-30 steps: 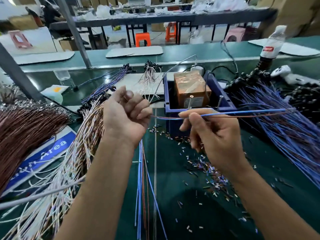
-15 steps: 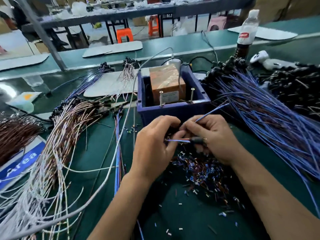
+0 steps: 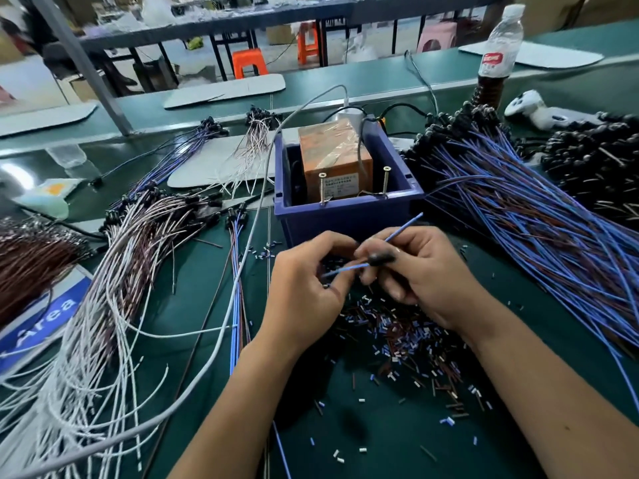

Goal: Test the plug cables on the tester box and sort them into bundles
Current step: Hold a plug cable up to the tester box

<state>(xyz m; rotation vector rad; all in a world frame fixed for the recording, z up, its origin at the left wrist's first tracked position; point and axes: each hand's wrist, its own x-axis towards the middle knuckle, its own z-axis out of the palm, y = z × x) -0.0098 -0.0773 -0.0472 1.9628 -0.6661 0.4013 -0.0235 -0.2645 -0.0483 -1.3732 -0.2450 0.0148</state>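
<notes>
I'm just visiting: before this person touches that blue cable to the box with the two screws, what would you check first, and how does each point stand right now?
1. Cable held: ok. The left hand pinches the blue cable; the right hand grips its black plug.
2. Contact screws reachable: ok. Both screws stand upright at the front rim of the blue bin, with nothing over them.
3. Tester box connected: cannot tell. A grey lead enters the orange tester box, but its ends are hidden.
4. Stripped cable end ready: cannot tell, too small and blurred.
5. Sorting bundles apart: ok. The white bundle lies left, the blue pile right.
</notes>
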